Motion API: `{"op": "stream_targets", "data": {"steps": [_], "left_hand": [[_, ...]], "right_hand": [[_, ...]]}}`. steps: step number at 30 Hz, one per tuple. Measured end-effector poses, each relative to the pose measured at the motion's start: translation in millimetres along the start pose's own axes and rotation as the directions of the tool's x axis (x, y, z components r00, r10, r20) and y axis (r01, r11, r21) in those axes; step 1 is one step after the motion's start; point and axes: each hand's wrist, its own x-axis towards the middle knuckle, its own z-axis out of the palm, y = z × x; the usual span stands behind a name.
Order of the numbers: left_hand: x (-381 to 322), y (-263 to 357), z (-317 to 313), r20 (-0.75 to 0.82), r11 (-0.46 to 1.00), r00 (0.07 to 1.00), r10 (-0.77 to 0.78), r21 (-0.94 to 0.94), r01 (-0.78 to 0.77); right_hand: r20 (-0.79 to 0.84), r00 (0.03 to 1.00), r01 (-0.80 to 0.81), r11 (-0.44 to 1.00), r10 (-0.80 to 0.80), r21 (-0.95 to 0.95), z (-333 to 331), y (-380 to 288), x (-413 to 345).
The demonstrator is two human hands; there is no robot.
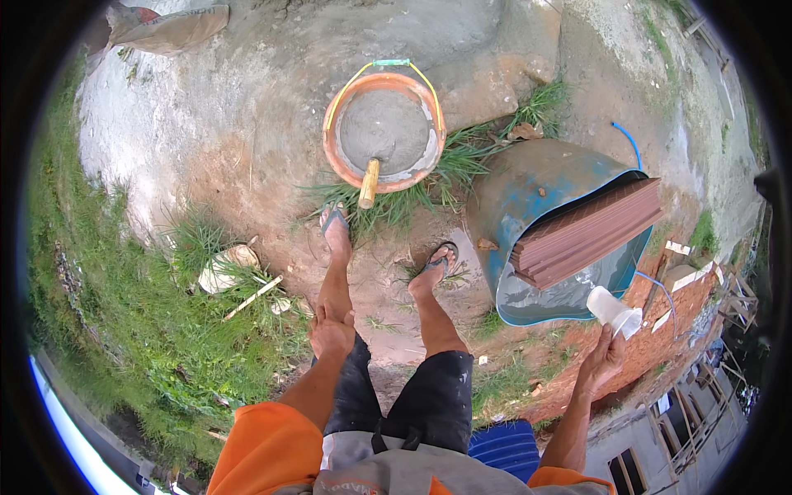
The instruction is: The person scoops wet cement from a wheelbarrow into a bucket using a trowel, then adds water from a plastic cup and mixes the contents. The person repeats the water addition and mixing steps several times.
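My right hand (603, 359) grips a translucent white plastic cup (606, 309) at the near rim of a cut blue plastic drum (544, 179). The cup tilts over the water (538, 303) inside the drum, and the surface is disturbed beside it. A stack of reddish-brown ribbed tiles (588, 235) leans across the drum, partly in the water. My left hand (332, 334) rests on my left knee and holds nothing. Ahead of my feet stands an orange bucket (330, 148) with grey wet mortar (387, 124) in it. A wooden tool handle (369, 182) sticks out of the mortar; its other end is hidden.
A paper sack (179, 30) lies at the upper left on the concrete-smeared ground. Grass (185, 346) covers the left side, with a stick (253, 297) and a pale slab (229, 269). Blue hose (630, 145) emerges behind the drum. A blue ribbed object (506, 448) sits beside my right leg.
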Motion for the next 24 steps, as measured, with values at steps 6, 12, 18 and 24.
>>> {"op": "stream_targets", "data": {"steps": [6,12,18,24], "left_hand": [[14,-21,-25,0.049,0.994,0.998,0.028,-0.111,-0.022],[23,-40,-38,0.101,0.986,0.995,0.012,-0.17,0.005],[32,-56,-37,0.096,0.97,0.994,0.045,-0.242,-0.021],[35,-61,-40,0.111,0.957,0.992,0.059,-0.29,-0.024]], "right_hand": [[0.035,0.96,0.271,0.952,-0.278,0.142,57,-134,7],[0.18,0.84,0.481,0.855,-0.513,0.192,241,-212,-1],[0.482,0.646,0.498,0.805,-0.592,0.322,374,-270,0],[0.83,0.297,0.726,0.676,-0.471,0.124,429,-316,37]]}}
